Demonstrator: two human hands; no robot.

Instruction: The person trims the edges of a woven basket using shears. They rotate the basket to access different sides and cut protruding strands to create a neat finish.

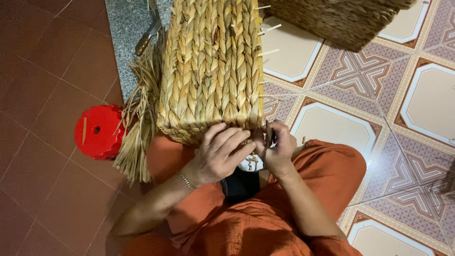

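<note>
A box-shaped basket (211,66) woven of thick straw-coloured braids rests on my lap, its near corner toward me. My left hand (219,154) lies on that near bottom edge, fingers spread over the braids. My right hand (277,151) is closed around a small dark metal tool (268,134), held at the basket's right corner, close to the left fingertips. Thin pale sticks (268,29) poke out along the basket's right edge. A thin bracelet circles my left wrist. My legs are in orange cloth (265,223).
A red round plastic stool (98,132) stands on the dark red tiles at left, beside a bundle of loose dried fibre (137,128). A second woven basket (341,19) sits at the top right on patterned floor tiles. A knife (148,35) lies on the grey stone strip.
</note>
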